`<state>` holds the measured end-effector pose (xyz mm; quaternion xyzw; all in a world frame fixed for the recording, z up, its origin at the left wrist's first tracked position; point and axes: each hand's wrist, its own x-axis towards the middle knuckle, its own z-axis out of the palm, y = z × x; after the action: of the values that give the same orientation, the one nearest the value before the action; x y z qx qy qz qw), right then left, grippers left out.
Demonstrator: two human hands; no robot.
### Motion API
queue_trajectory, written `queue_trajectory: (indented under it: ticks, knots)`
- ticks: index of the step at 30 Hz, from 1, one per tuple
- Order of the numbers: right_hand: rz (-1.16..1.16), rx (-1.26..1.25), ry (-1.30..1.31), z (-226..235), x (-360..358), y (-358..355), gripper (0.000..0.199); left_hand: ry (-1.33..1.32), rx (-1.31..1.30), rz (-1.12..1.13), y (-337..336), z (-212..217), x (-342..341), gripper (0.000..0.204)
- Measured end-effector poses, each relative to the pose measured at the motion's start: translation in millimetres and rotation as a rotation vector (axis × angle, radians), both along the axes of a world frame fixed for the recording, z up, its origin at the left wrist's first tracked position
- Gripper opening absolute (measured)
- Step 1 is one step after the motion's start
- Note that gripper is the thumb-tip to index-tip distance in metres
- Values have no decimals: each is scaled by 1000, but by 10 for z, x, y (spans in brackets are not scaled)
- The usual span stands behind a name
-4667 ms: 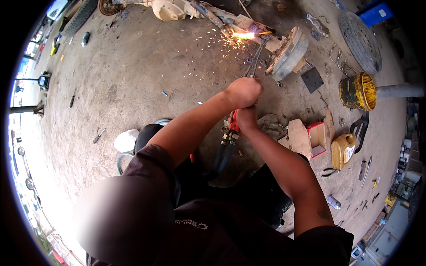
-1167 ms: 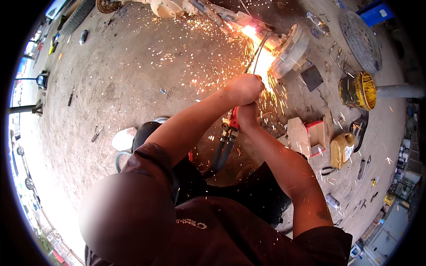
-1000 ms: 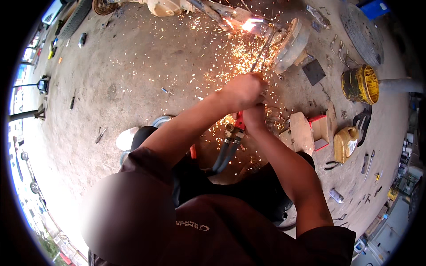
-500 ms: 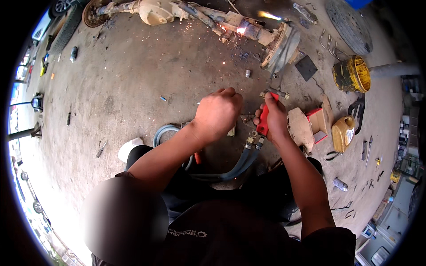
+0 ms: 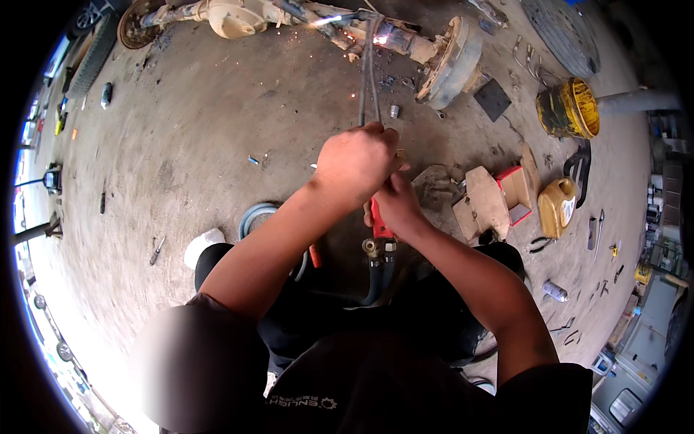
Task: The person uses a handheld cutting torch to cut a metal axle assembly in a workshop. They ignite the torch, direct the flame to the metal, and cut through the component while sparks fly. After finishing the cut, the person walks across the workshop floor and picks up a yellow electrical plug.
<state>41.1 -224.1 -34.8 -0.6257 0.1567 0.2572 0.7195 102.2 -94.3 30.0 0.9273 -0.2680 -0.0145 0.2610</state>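
Note:
My right hand [image 5: 396, 202] is wrapped round the red handle of a cutting torch [image 5: 381, 223]. Two thin metal tubes [image 5: 363, 94] run forward from it to a head over the axle, where a bright, narrow flame [image 5: 327, 21] points left. My left hand [image 5: 356, 163] is a fist at the back of the tubes, close against the right hand; what its fingers hold is hidden. Blue-grey hoses [image 5: 374, 282] join the torch's rear through brass fittings. Beyond lies a rusty vehicle axle [image 5: 238, 18] with a glowing spot, sparks and a drum [image 5: 452, 65] at its right end.
Beside my right knee lies an opened cardboard box [image 5: 483, 202], with a gold jug [image 5: 557, 206] further right. A yellow-stained bucket [image 5: 571, 108] and a tyre [image 5: 560, 36] are at the far right. Coiled hose [image 5: 253, 220] lies by my left leg. Loose tools are scattered about the concrete.
The torch has swung leftward in my right hand, and its flame now points left, looking whiter than before. The tubes now pass by my left fist, and both hands have come together.

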Motion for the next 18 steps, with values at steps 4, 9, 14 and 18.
queue_trajectory:
  ticks: [4, 9, 14, 18]
  knots:
    - [197, -110, 31, 57, -91, 95, 30, 79, 134, -50, 73, -105, -47, 30]
    - [223, -128, -57, 169, -11, 138, 23, 47, 87, -16, 83, -33, -22, 34]
    - [392, -189, -172, 103, -41, 149, 29, 24, 157, -253, 224, 25, 79, 28]
    - [444, -118, -282, 29, -157, 167, 35, 101, 111, -424, 347, 133, 120, 25]
